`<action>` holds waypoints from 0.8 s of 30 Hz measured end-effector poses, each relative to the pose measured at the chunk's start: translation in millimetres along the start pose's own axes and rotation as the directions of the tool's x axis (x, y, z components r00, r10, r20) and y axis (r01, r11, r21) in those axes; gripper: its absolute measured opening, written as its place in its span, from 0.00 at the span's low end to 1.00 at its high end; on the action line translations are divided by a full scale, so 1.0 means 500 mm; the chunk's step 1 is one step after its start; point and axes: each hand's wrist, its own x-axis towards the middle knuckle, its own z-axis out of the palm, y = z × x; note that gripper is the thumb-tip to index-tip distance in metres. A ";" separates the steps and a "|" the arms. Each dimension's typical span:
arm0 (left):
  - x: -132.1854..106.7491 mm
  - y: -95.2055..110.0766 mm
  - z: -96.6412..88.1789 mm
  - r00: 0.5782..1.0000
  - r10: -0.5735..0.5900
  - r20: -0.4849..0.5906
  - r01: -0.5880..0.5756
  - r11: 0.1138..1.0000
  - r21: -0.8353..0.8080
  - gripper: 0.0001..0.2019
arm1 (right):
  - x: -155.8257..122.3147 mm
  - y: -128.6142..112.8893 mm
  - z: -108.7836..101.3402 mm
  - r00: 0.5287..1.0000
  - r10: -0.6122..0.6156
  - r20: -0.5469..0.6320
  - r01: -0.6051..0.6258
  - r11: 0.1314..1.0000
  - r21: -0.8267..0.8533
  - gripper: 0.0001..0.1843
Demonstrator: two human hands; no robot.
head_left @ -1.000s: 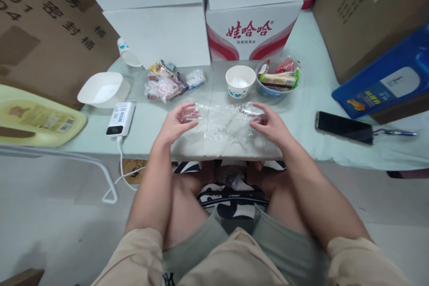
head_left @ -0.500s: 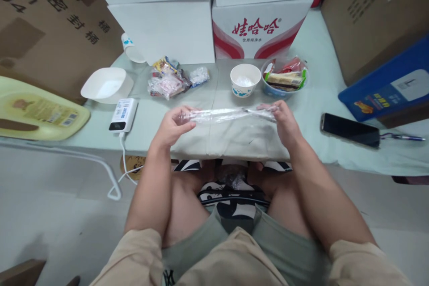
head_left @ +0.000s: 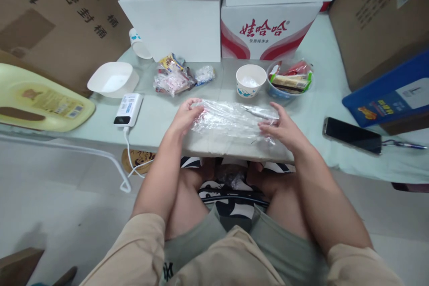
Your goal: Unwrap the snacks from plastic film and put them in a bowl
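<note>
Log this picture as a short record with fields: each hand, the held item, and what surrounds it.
Left hand: left hand holds one end of the clear plastic
Right hand: right hand at the other end, fingers spread; grip unclear
Held item: crumpled, translucent; bag or film, cannot tell
Beyond: wrapper pile, paper cup, bowl of packets
Left side: white power bank, yellow jug
Right side: black smartphone, blue bottle

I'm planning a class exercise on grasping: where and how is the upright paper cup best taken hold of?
Probably by the outer wall, just below the rim, coming from the left. The cup stands upright, and the snack bowl sits close on its right. Coming from the near side looks awkward, as clear plastic spans it between left hand and right hand.
</note>
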 end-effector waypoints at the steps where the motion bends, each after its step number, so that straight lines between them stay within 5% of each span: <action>1: 0.002 0.000 0.000 1.000 -0.006 0.002 0.006 1.000 0.015 0.16 | -0.009 -0.001 -0.010 0.999 -0.027 -0.021 0.025 0.995 -0.101 0.55; 4: 0.004 0.002 0.001 0.994 -0.022 0.105 0.017 0.999 0.045 0.18 | -0.021 -0.017 -0.030 0.940 -0.296 -0.168 0.224 0.910 -0.350 0.37; 6: 0.000 0.003 0.006 0.969 -0.030 0.246 0.020 0.999 0.043 0.22 | -0.006 -0.032 -0.018 0.872 -0.462 -0.163 0.390 0.856 -0.339 0.27; 8: -0.008 0.006 0.015 0.919 -0.034 0.392 0.028 0.999 0.021 0.28 | 0.023 -0.042 0.019 0.867 -0.498 0.002 0.492 0.855 -0.163 0.30; 11: -0.027 0.011 0.028 0.823 -0.039 0.567 0.059 0.998 -0.017 0.35 | 0.068 -0.044 0.096 0.830 -0.393 0.396 0.379 0.918 0.117 0.43; 14: -0.037 0.016 0.026 0.753 -0.040 0.656 0.084 0.996 -0.036 0.39 | 0.076 -0.043 0.146 0.654 -0.269 0.707 0.188 0.963 0.193 0.31; 16: -0.032 0.015 0.015 0.749 -0.076 0.658 0.106 0.994 -0.006 0.41 | 0.063 -0.042 0.150 0.593 -0.232 0.771 0.129 0.972 0.194 0.21; 17: -0.026 0.013 0.010 0.765 -0.100 0.636 0.122 0.993 0.010 0.41 | 0.055 -0.041 0.147 0.612 -0.228 0.757 0.117 0.973 0.198 0.19; 19: -0.009 0.006 0.005 0.818 -0.141 0.558 0.172 0.985 -0.003 0.40 | 0.043 -0.038 0.136 0.723 -0.230 0.652 0.112 0.970 0.218 0.19; 22: 0.013 -0.010 0.021 0.873 -0.169 0.458 0.256 0.957 -0.134 0.37 | 0.045 -0.027 0.130 0.905 -0.209 0.371 0.129 0.965 0.230 0.20; 24: 0.020 -0.018 0.045 0.884 -0.162 0.437 0.276 0.938 -0.210 0.35 | 0.057 -0.017 0.134 0.971 -0.183 0.151 0.146 0.963 0.228 0.22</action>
